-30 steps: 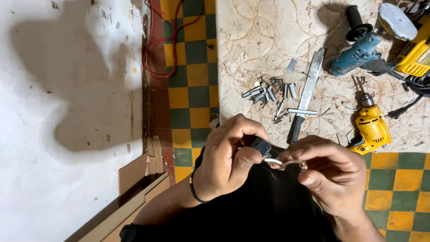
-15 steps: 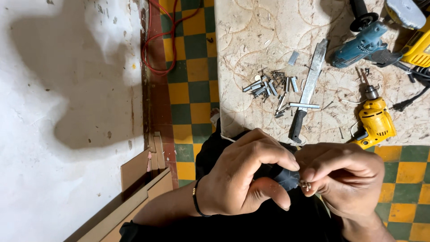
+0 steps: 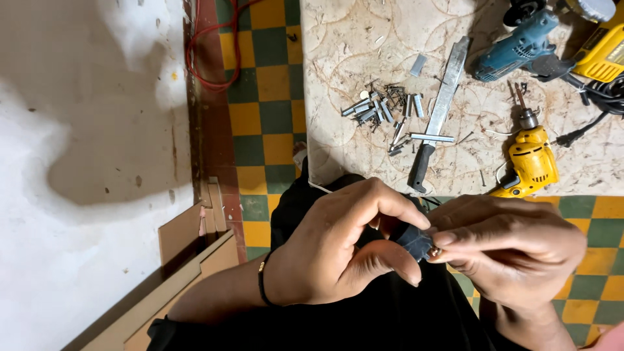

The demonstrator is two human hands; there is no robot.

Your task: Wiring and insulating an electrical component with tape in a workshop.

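My left hand (image 3: 344, 250) pinches a small dark plug-like part (image 3: 413, 239) between thumb and fingers, low in the head view. My right hand (image 3: 513, 250) meets it from the right, its fingertips closed on a tiny coppery metal end (image 3: 434, 251) at the part's tip. Both hands hover over my dark-clothed lap. A black band circles my left wrist.
On a worn mat (image 3: 338, 117) lie a pile of screws and metal bits (image 3: 383, 107), a long blade with a black handle (image 3: 439, 114), a yellow drill (image 3: 530, 159), a blue power tool (image 3: 517, 45) and a yellow tool (image 3: 601, 49). Red cable (image 3: 201, 58), board offcuts (image 3: 188, 260), checkered floor tiles.
The view has tilted slightly; my hands have closed tighter together around the dark part and sit lower and nearer the frame's centre.
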